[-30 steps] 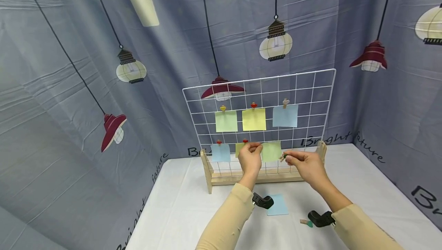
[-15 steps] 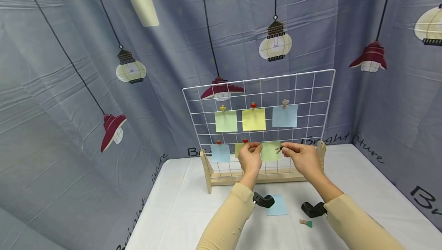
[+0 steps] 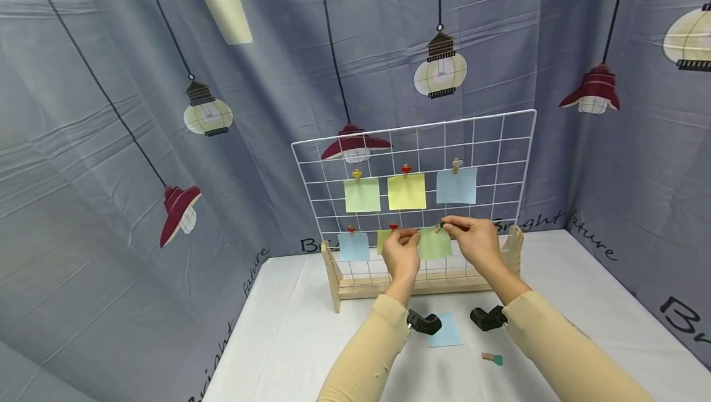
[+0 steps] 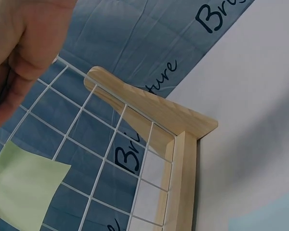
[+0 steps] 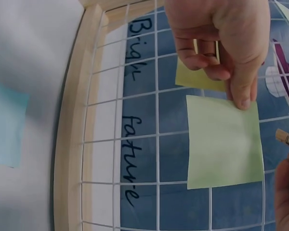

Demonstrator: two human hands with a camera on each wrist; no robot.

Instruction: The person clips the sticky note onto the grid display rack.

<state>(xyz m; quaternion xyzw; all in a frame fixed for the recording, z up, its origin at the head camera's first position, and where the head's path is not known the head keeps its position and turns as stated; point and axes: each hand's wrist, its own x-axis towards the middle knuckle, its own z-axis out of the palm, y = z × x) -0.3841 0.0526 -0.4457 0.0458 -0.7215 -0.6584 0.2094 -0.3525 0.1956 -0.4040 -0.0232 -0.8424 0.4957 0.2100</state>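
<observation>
My left hand [image 3: 402, 255] pinches the upper left corner of a pale green sticky note [image 5: 224, 144] and holds it against the white wire grid [image 5: 157, 159]. In my right hand [image 3: 476, 241] a small wooden clothespin [image 5: 285, 137] with a dark end is pinched between thumb and fingers, close to the note's top edge. Left of that note hangs a yellow note [image 5: 195, 77], partly hidden by my left hand. A blue note [image 3: 353, 246] under a red heart clip is at the far left of this row.
Above hang a green note [image 3: 362, 195], a yellow note [image 3: 407, 191] and a blue note [image 3: 457, 186] on heart clips. A wooden stand [image 3: 383, 291] bears the grid. On the white table lie a blue note [image 3: 449, 333] and a clothespin with a green end [image 3: 492, 359].
My right hand has moved left and up with the clothespin, from the green note's right side to its top edge. The left hand keeps its place.
</observation>
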